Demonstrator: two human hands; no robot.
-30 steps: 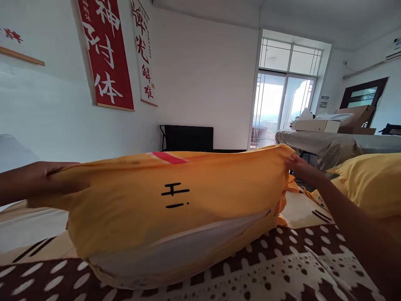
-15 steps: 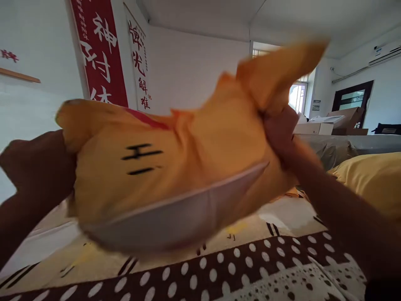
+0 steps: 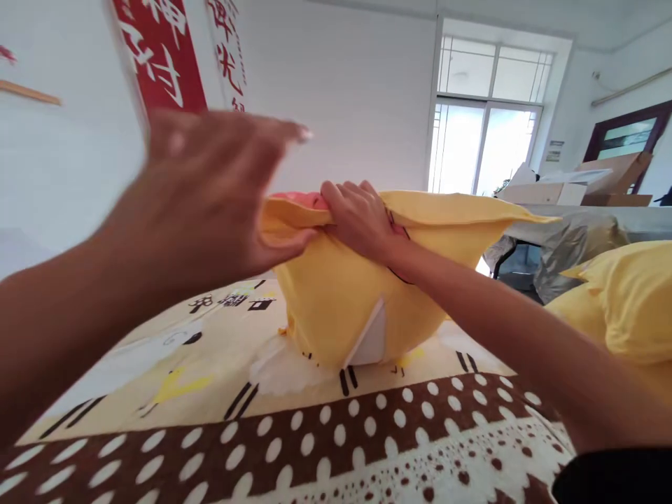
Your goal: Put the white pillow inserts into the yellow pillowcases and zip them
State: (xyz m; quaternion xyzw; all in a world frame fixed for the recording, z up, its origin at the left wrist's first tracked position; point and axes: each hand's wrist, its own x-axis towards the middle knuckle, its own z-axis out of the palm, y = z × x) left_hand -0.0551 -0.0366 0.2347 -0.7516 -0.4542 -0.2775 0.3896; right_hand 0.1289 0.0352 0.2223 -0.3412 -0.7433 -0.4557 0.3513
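Observation:
A yellow pillow in a yellow case stands on end on the bed, with a white corner of the inner pillow showing at its lower edge. My right hand grips the top edge of the case, fingers closed over the fabric. My left hand is raised in front of the pillow's left side, blurred by motion, fingers stretched out and holding nothing, its thumb close to the case.
The bed carries a cream printed sheet and a brown dotted blanket nearest me. A second yellow pillow lies at the right. Red and white banners hang on the left wall. A covered table with boxes stands by the window.
The pillow went from held wide between both hands, through a shake in the air, to standing on end on the bed. My left hand let go and opened; my right moved to the top edge.

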